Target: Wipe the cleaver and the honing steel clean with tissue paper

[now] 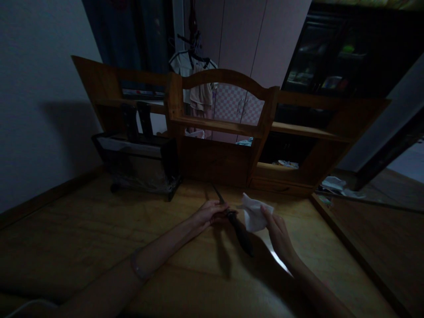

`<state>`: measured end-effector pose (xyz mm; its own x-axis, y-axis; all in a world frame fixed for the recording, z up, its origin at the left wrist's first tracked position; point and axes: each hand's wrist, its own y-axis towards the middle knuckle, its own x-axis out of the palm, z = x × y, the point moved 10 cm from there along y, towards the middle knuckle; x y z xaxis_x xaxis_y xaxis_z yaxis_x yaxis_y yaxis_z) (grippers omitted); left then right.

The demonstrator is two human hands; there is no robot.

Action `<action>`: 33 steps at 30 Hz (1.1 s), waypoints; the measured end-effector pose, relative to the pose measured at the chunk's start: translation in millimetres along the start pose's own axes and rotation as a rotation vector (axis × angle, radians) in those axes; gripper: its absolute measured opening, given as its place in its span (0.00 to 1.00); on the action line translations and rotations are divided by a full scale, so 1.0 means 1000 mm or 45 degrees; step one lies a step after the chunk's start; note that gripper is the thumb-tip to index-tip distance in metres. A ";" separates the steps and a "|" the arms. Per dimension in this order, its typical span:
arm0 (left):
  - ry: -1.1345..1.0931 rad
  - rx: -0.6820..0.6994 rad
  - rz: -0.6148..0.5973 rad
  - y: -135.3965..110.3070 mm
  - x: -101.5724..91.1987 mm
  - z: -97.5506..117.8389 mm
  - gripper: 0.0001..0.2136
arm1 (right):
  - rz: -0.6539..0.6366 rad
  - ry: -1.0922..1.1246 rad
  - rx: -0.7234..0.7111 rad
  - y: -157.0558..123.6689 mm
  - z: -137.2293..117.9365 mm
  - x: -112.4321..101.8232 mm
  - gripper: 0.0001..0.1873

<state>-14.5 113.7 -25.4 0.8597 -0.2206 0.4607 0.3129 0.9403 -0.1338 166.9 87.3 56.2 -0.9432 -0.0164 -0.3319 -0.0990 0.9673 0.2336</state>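
My left hand (pixel 209 212) is closed around a dark knife (pixel 239 230) near where the thin blade meets the handle; the blade points away toward the shelf, the black handle points back toward me. My right hand (pixel 277 229) pinches a white tissue (pixel 253 213) just right of the knife. Both hands hover over a wooden desk (pixel 99 229) in dim light.
A wooden shelf unit (pixel 225 132) stands at the back of the desk. A black knife rack (pixel 139 154) with dark handles sits at the left. Crumpled white paper (pixel 333 183) lies at the right edge. Clothes hang behind the shelf.
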 end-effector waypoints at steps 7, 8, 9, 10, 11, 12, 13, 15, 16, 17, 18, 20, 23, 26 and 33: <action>0.079 -0.005 -0.099 -0.003 0.011 -0.001 0.18 | -0.432 0.093 -0.291 -0.016 -0.036 0.036 0.21; 0.075 0.005 -0.080 -0.002 0.009 -0.001 0.18 | -0.514 0.060 -0.311 -0.020 -0.037 0.044 0.21; 0.068 0.013 -0.059 -0.001 0.007 0.000 0.18 | -0.573 0.035 -0.323 -0.023 -0.037 0.050 0.21; 0.056 0.018 -0.041 0.000 0.004 0.000 0.17 | -0.611 0.017 -0.328 -0.025 -0.037 0.054 0.21; 0.042 0.019 -0.033 0.000 0.003 0.000 0.17 | -0.631 0.008 -0.328 -0.025 -0.036 0.056 0.21; 0.029 0.021 -0.032 0.001 0.002 0.000 0.16 | -0.637 0.001 -0.325 -0.025 -0.036 0.056 0.21; 0.018 0.024 -0.036 0.001 0.001 -0.001 0.16 | -0.640 -0.007 -0.322 -0.025 -0.036 0.055 0.21; 0.005 0.025 -0.049 0.003 0.001 -0.001 0.15 | -0.653 -0.039 -0.328 -0.024 -0.036 0.055 0.21; 0.003 0.025 -0.053 0.003 0.000 -0.002 0.15 | -0.658 -0.065 -0.341 -0.024 -0.036 0.054 0.21; 0.004 0.024 -0.056 0.004 0.000 -0.003 0.15 | -0.664 -0.099 -0.359 -0.024 -0.036 0.054 0.21; 0.004 0.020 -0.058 0.004 0.000 -0.004 0.15 | -0.669 -0.135 -0.379 -0.024 -0.036 0.054 0.21; 0.006 0.015 -0.061 0.005 -0.001 -0.005 0.15 | -0.673 -0.185 -0.418 -0.024 -0.036 0.054 0.20; 0.020 0.010 -0.076 0.003 0.001 -0.004 0.16 | -0.666 -0.197 -0.440 -0.023 -0.033 0.054 0.20; 0.021 0.002 -0.060 0.001 0.001 -0.002 0.16 | -0.650 -0.188 -0.437 -0.022 -0.031 0.052 0.20; 0.013 0.040 -0.036 0.002 0.001 -0.001 0.17 | -0.662 -0.100 -0.393 -0.022 -0.029 0.050 0.21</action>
<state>-13.2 115.1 -25.8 0.8549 -0.2496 0.4547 0.3243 0.9414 -0.0930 112.2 57.5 61.1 -0.7217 -0.4367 -0.5370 -0.6386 0.7193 0.2733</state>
